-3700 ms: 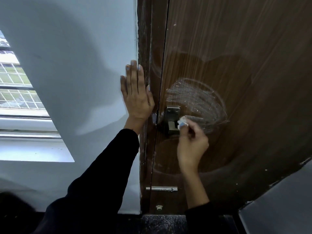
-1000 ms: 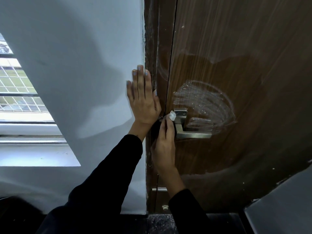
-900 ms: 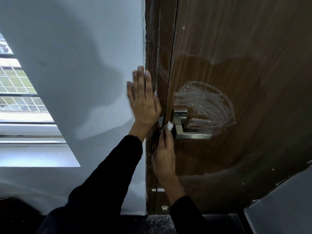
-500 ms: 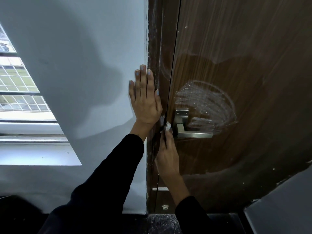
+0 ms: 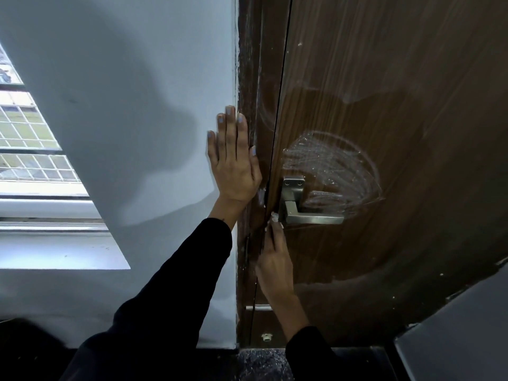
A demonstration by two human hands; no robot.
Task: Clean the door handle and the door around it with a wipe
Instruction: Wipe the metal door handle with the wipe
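A brown wooden door point(image 5: 384, 92) carries a silver lever handle point(image 5: 310, 217) on a square plate, with pale wet wipe streaks in an arc above it. My right hand point(image 5: 273, 259) pinches a small white wipe point(image 5: 275, 216) at its fingertips, pressed to the door's edge just left of the handle's base. My left hand point(image 5: 233, 163) lies flat, fingers straight, on the white wall point(image 5: 137, 105) beside the dark door frame point(image 5: 248, 78).
A window with a grille point(image 5: 30, 149) and a white sill point(image 5: 55, 251) is on the left. A small metal bolt point(image 5: 257, 307) sits low on the door edge. A grey panel point(image 5: 453, 334) fills the lower right corner.
My right hand left the handle's right part, crossed to the door's edge left of the handle and slid the wipe down. My left hand stays flat on the wall.
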